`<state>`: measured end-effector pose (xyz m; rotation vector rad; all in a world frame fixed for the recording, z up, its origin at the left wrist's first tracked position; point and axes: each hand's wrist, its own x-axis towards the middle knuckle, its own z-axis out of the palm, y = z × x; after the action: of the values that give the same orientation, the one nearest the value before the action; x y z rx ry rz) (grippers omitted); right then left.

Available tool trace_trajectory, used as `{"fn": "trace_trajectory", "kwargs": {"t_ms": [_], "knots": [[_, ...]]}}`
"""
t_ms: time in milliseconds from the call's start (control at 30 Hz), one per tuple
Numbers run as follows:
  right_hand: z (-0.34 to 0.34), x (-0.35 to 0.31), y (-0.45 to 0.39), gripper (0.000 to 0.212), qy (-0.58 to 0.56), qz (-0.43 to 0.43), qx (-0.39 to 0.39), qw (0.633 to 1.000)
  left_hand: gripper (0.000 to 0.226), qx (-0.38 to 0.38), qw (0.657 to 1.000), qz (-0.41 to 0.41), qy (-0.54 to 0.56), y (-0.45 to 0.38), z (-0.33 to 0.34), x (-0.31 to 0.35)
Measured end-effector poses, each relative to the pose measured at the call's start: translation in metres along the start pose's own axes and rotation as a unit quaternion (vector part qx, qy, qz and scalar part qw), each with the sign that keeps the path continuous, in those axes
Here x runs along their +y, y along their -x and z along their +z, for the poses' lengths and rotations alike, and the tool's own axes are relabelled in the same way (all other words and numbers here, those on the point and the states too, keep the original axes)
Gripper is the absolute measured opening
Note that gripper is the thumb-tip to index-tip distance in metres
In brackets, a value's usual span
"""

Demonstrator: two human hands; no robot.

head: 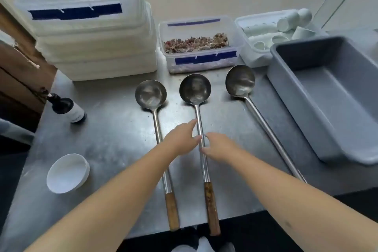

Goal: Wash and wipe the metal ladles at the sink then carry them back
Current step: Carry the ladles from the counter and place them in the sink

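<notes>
Three long metal ladles lie side by side on the steel counter [114, 135], bowls pointing away from me. The left ladle [151, 94] and the middle ladle [195, 88] have wooden handle ends that stick out over the counter's front edge. The right ladle [240, 81] lies slanted, its handle running under my right forearm. My left hand [181, 139] and my right hand [218, 147] hover on either side of the middle ladle's shaft, fingers apart, fingertips at or just touching it. Neither hand grips anything.
A stack of clear plastic boxes [92, 26] stands at the back left. A clear tub of dried scraps [198, 47] and a tub of white cups [270, 32] sit behind the ladles. A grey bin [327, 96] fills the right. A dark bottle [67, 108] and white bowl [67, 173] lie left.
</notes>
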<state>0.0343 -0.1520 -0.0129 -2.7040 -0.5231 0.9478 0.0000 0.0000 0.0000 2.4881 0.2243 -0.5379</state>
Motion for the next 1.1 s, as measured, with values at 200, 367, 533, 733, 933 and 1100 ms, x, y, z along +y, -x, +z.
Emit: {"fn": "trace_trajectory", "kwargs": {"t_ms": [200,367,533,733,933,1100], "knots": [[0.024,0.005,-0.027,0.045,-0.22,0.081,0.002,0.972,0.071,-0.025,0.971,-0.104,0.215,-0.034,0.026,-0.003],[0.031,0.009,-0.044,0.022,-0.249,0.115,0.004,0.962,0.046,-0.01,0.942,-0.154,0.297,-0.057,0.041,-0.004],[0.036,0.01,-0.042,0.037,-0.233,0.132,0.011,0.964,0.036,-0.001,0.924,-0.18,0.337,-0.064,0.045,-0.009],[0.037,0.004,-0.031,0.026,-0.326,0.124,-0.015,0.937,0.016,-0.023,0.918,-0.159,0.362,-0.069,0.049,-0.01],[0.036,0.003,-0.014,0.018,-0.462,0.14,-0.054,0.874,0.007,-0.055,0.881,-0.178,0.434,-0.062,0.047,-0.004],[0.028,0.006,0.003,0.022,-0.52,0.14,-0.058,0.84,0.006,-0.041,0.852,-0.177,0.491,-0.055,0.049,0.004]]}}
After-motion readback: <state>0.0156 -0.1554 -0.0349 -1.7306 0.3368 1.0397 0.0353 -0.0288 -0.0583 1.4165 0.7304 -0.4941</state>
